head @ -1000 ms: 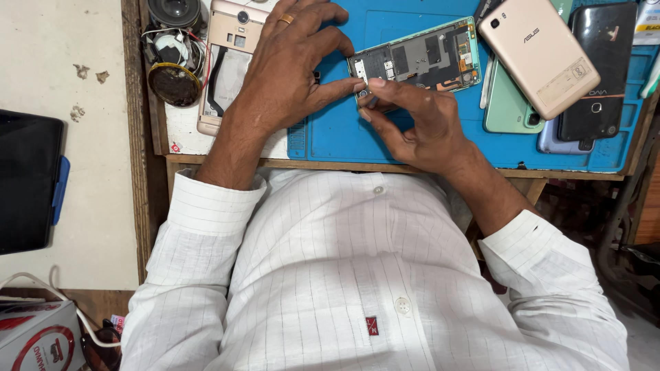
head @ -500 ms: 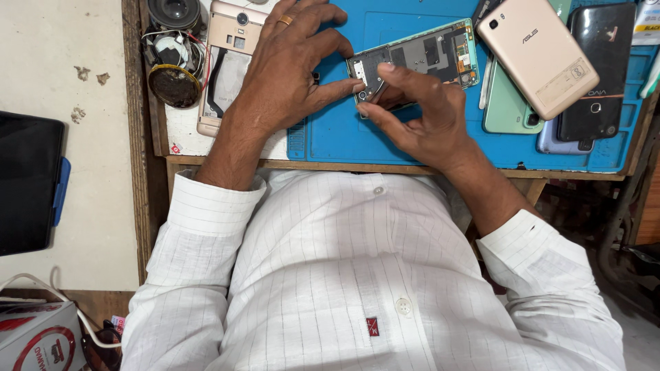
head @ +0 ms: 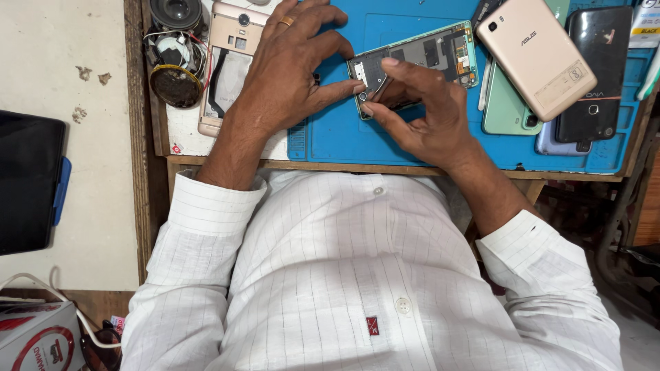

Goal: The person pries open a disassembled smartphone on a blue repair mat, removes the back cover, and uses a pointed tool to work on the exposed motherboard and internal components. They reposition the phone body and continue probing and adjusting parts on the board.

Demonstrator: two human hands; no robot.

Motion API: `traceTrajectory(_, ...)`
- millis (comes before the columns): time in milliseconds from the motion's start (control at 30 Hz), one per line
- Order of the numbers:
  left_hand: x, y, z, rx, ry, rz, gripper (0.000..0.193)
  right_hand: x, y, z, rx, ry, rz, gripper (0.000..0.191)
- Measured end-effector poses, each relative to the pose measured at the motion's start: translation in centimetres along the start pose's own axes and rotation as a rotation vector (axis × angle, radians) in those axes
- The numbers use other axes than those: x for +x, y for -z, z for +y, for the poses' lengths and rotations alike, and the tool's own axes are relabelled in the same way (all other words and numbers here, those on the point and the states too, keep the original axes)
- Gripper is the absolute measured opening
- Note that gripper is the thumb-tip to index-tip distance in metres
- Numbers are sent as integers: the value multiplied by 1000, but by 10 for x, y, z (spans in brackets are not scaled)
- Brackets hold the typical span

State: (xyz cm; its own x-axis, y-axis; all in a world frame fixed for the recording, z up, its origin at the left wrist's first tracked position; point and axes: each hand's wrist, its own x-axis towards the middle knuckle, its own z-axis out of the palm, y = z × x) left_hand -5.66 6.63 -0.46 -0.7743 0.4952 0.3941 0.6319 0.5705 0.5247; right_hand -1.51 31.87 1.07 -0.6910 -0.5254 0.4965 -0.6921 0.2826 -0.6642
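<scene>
We log a white box (head: 34, 340) with a red ring mark, bottom left. On the blue mat (head: 412, 148): an opened phone (head: 419, 58), green-edged, circuitry bared. Our left hand (head: 289, 69) and right hand (head: 419, 113) pinch its near end.

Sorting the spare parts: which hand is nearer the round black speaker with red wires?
Left. The left hand lies just beside the round black speaker; the right hand is beyond it, on the opened phone.

Right hand (head: 423, 113) higher over opened phone (head: 426, 58)
</scene>
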Motion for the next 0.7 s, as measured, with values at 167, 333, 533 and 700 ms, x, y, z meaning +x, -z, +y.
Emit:
traceTrajectory(167, 1, 2, 1, 2, -10, -11, 39, 1, 6, 1, 103, 63, -76, 63)
traceTrajectory(333, 3, 4, 2, -10, -7, -19, 40, 4, 2, -4, -113, 79, 23, 66)
traceTrajectory(533, 4, 6, 4, -11, -8, -20, 39, 6, 6, -4, 89, 33, -82, 62)
traceTrajectory(700, 5, 7, 5, -11, -8, -17, 39, 5, 4, -6, -109, 87, -16, 67)
